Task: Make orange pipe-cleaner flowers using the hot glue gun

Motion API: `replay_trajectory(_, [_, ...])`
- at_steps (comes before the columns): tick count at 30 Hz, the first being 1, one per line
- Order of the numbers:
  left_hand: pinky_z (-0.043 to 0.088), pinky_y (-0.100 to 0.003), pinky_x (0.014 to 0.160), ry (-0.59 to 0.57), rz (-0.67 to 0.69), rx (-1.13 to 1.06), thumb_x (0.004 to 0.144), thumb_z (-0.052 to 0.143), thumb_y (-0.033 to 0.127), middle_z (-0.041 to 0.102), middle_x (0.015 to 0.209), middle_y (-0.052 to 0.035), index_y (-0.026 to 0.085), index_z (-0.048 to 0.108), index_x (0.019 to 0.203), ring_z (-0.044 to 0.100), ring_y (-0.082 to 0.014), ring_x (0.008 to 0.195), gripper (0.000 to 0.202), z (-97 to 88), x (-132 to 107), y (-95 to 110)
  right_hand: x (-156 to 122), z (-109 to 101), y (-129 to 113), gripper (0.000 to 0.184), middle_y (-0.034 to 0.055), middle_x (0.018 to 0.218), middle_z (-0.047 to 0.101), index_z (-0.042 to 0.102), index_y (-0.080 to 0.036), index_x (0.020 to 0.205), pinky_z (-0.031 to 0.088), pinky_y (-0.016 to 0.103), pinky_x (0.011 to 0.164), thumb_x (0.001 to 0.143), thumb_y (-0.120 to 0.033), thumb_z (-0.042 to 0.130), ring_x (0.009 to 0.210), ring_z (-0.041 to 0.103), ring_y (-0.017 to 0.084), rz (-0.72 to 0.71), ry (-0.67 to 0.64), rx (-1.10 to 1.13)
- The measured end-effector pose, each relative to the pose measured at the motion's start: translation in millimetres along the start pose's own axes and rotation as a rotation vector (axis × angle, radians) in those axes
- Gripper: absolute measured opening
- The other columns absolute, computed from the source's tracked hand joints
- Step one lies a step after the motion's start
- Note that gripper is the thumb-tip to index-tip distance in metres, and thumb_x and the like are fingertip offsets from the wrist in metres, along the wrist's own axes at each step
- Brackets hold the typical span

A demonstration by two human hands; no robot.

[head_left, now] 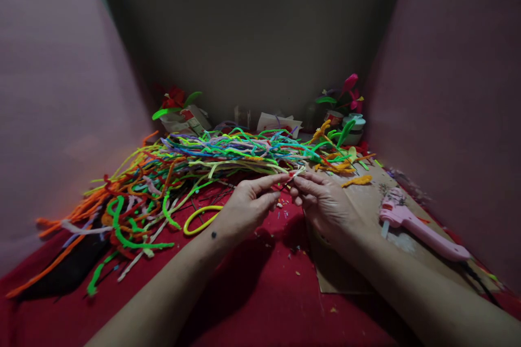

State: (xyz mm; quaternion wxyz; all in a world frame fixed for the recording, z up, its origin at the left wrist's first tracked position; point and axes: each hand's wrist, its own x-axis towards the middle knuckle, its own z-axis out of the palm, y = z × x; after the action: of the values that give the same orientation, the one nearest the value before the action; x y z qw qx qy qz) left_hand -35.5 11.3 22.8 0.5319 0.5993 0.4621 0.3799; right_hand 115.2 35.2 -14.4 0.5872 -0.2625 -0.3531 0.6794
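Note:
A big heap of coloured pipe cleaners (191,168) sprawls over the red cloth (264,293) in front of me. My left hand (248,203) and my right hand (321,198) meet just below the heap's near edge. Both pinch the same pale pipe cleaner piece (297,173) between thumb and fingertips. A yellow loop of pipe cleaner (199,219) lies on the cloth just left of my left wrist.
A pink glue gun (419,227) rests on a sheet of cardboard (366,260) at the right. Handmade pipe cleaner flowers stand at the back left (175,100) and back right (345,97), with small boxes between. Pink walls close in on both sides.

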Motion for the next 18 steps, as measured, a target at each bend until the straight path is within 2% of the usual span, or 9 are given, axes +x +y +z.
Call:
replay_trajectory(6, [0.022, -0.017, 0.037, 0.007, 0.003, 0.011, 0.075, 0.054, 0.02, 0.044, 0.049, 0.0082, 0.017, 0.059, 0.115, 0.028, -0.003, 0.036, 0.04, 0.4, 1, -1, 0, 1, 0, 0.005, -0.0002, 0.067, 0.062, 0.068, -0.014, 0.07, 0.039, 0.018, 0.045, 0.065, -0.016, 0.07, 0.054, 0.055, 0.007, -0.023, -0.02, -0.006])
replay_trajectory(9, [0.039, -0.02, 0.048, 0.03, 0.105, 0.067, 0.074, 0.059, 0.026, 0.058, 0.063, 0.003, 0.016, 0.059, 0.107, 0.049, -0.0073, 0.049, 0.035, 1.8, 4, -5, -3, 4, 0, 0.002, -0.0003, 0.064, 0.062, 0.067, -0.015, 0.068, 0.04, 0.019, 0.047, 0.066, -0.016, 0.068, 0.054, 0.054, 0.008, -0.057, -0.015, -0.041])
replay_trajectory(12, [0.045, -0.024, 0.066, 0.129, 0.242, 0.153, 0.071, 0.064, 0.028, 0.063, 0.078, -0.0015, 0.017, 0.06, 0.099, 0.058, -0.0129, 0.07, 0.031, 3.3, 6, -10, -6, 7, 2, 0.003, -0.0008, 0.06, 0.061, 0.066, -0.015, 0.064, 0.042, 0.021, 0.049, 0.065, -0.015, 0.068, 0.054, 0.054, 0.009, -0.039, 0.003, -0.059])
replay_trajectory(15, [0.043, -0.024, 0.068, 0.264, 0.331, 0.287, 0.075, 0.06, 0.026, 0.061, 0.08, -0.0023, 0.016, 0.063, 0.087, 0.056, -0.0135, 0.074, 0.016, 4.3, 5, -12, -9, 8, 8, 0.005, -0.0015, 0.059, 0.061, 0.064, -0.015, 0.065, 0.042, 0.02, 0.046, 0.065, -0.017, 0.069, 0.052, 0.056, 0.009, 0.029, -0.017, -0.036])
replay_trajectory(18, [0.041, -0.023, 0.066, 0.322, 0.368, 0.372, 0.078, 0.055, 0.023, 0.058, 0.075, -0.0014, 0.016, 0.062, 0.073, 0.054, -0.0123, 0.071, 0.011, 5.9, 2, -13, -12, 10, 13, 0.007, -0.0017, 0.058, 0.06, 0.062, -0.014, 0.065, 0.041, 0.019, 0.041, 0.065, -0.018, 0.069, 0.049, 0.057, 0.01, 0.058, -0.038, -0.047])
